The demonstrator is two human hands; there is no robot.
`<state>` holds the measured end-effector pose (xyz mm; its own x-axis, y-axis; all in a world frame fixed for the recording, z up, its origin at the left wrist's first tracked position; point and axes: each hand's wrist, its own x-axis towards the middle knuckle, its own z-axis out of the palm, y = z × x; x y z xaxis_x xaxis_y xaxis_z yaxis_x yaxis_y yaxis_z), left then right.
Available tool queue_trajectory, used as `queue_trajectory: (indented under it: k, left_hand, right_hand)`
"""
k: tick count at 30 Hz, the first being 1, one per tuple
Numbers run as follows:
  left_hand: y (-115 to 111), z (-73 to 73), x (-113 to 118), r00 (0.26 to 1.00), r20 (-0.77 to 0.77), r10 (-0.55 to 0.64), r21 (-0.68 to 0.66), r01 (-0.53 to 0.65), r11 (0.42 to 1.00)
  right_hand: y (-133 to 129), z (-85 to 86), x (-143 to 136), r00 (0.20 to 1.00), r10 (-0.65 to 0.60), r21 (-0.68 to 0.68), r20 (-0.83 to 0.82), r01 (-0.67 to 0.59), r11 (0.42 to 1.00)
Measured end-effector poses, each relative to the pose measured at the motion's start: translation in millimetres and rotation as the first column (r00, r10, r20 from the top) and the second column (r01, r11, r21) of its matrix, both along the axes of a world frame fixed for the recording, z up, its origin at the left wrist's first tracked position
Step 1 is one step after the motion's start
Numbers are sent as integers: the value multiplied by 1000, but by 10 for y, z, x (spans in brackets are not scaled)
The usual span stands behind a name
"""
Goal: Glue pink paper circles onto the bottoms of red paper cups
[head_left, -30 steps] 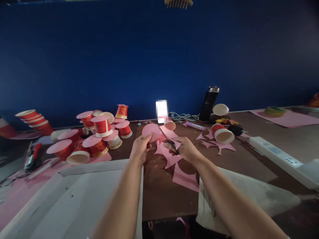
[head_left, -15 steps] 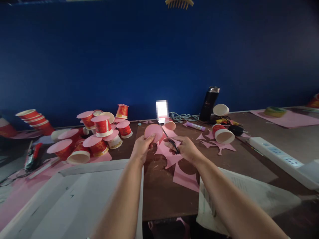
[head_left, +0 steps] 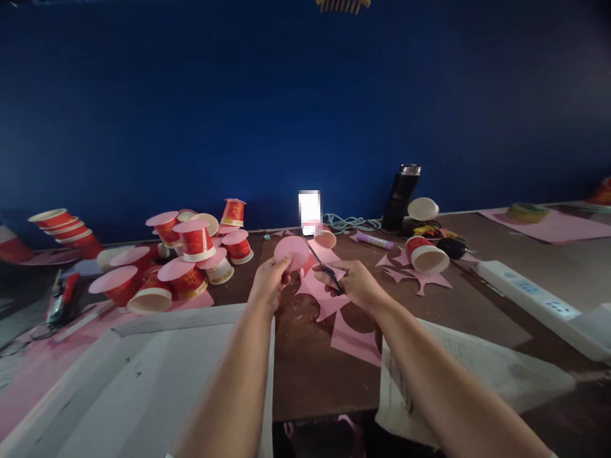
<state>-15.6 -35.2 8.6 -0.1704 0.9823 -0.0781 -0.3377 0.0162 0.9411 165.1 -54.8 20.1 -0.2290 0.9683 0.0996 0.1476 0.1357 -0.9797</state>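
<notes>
Between the thumb and fingers of my left hand (head_left: 270,280) is a round pink paper disc (head_left: 292,252), its face turned toward me. My right hand (head_left: 354,283) grips black-handled scissors (head_left: 329,273), whose blades point up and left beside the disc's right edge. Whether the blades touch the paper I cannot tell. Under and around both hands lie pink paper offcuts (head_left: 356,340) with curved cut-outs. Just behind the disc a paper cup (head_left: 325,239) rests on its side, partly hidden.
Red paper cups topped with pink discs (head_left: 195,240) crowd the left, near a cup stack (head_left: 71,229). A white box lid (head_left: 181,375) lies front left. Toward the right are a black flask (head_left: 401,198), a glue stick (head_left: 375,241) and a power strip (head_left: 529,302). A bright phone (head_left: 310,210) stands behind.
My left hand has shifted slightly left with the disc, widening the space between it and the scissors. My right hand has stayed almost in place.
</notes>
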Motion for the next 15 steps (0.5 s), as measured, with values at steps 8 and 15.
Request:
queue_trajectory:
  k: [8,15]
  left_hand:
    - [-7,34,27,988,147,51,-2,-51,999]
    - [-10,51,38,988,151,36,0,-37,999]
  right_hand:
    - [-34,27,-7,1000,13,5,28,-14,1000]
    - [-37,32,-10,999,24,0,28,-24,1000]
